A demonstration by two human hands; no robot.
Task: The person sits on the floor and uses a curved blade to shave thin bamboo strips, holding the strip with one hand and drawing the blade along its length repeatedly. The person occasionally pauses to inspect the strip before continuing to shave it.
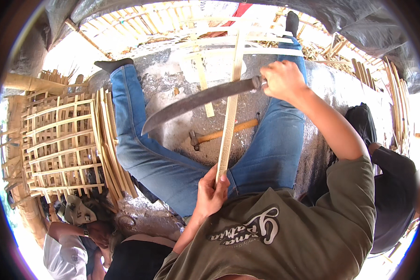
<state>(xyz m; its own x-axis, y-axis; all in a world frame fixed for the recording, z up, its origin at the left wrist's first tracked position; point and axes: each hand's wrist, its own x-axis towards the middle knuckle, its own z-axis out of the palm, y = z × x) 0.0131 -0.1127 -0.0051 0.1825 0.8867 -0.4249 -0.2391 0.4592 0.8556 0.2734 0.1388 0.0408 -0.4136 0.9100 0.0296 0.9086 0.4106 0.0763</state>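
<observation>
My left hand [211, 192] is closed round the near end of a long, pale bamboo strip [229, 126], which runs away from me between my legs. In my right hand [283, 80], the fingers are wrapped round the handle of a machete [198, 101]. Its long, dark, curved blade crosses the strip and points to the left, its tip above my left leg. Whether the edge touches the strip, I cannot tell. A hammer [223, 134] with a wooden handle lies on the ground between my legs, behind the strip.
Several split bamboo strips [247, 52] lie crosswise near my feet. A woven bamboo lattice [63, 133] stands at the left, with loose slats [109, 144] beside it. Other people sit close by: one at lower left [70, 247], another in dark clothes [394, 191] at right.
</observation>
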